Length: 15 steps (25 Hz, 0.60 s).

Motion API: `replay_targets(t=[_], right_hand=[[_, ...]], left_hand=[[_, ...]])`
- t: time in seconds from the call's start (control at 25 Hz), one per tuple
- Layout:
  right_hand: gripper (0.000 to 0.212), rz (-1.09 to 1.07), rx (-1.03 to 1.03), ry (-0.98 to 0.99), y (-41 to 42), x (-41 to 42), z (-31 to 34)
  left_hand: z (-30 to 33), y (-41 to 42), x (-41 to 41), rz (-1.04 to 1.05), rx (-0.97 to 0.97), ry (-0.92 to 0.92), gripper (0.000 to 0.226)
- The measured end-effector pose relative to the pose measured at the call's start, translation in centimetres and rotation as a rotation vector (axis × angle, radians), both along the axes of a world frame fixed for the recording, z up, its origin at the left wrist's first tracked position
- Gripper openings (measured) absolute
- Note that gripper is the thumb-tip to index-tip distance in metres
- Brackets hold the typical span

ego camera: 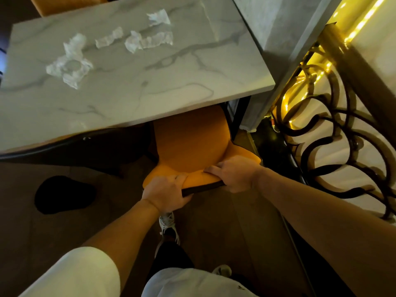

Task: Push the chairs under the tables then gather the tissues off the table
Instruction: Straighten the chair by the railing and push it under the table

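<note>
Both hands, left hand point(169, 195) and right hand point(232, 175), are clamped on the orange chair point(190, 142) backrest; its seat is half tucked under the desk point(150, 91) toward 12 o'clock, crumpled tissues point(70, 61) at 11.

A café or restaurant dining room, by the look of it: a marble-patterned table point(150, 82) with an orange chair point(190, 142) at its near edge, another at its far edge, a scrolled iron railing point(334, 129) with string lights point(360, 24).

Orange chair point(190, 138) partly under marble table point(150, 86), crumpled tissues point(70, 61) on top
</note>
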State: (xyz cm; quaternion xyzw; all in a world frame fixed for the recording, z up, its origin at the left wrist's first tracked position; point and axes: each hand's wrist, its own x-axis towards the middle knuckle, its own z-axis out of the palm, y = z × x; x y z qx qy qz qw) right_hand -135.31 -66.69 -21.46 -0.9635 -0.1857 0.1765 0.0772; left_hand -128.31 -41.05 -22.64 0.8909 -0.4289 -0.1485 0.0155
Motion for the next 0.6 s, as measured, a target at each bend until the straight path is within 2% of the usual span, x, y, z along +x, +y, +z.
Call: replay_targets(t=[0.32, 0.6], right_hand=[[0.059, 0.017, 0.024, 0.011, -2.2, 4.8, -0.6], [0.058, 0.010, 0.031, -0.004, -3.5, 8.1, -0.1]], left_hand=[[0.4, -2.1, 4.3, 0.008, -0.025, 0.017, 0.065], [0.3, -3.5, 7.5, 0.018, -0.020, -0.048, 0.064]])
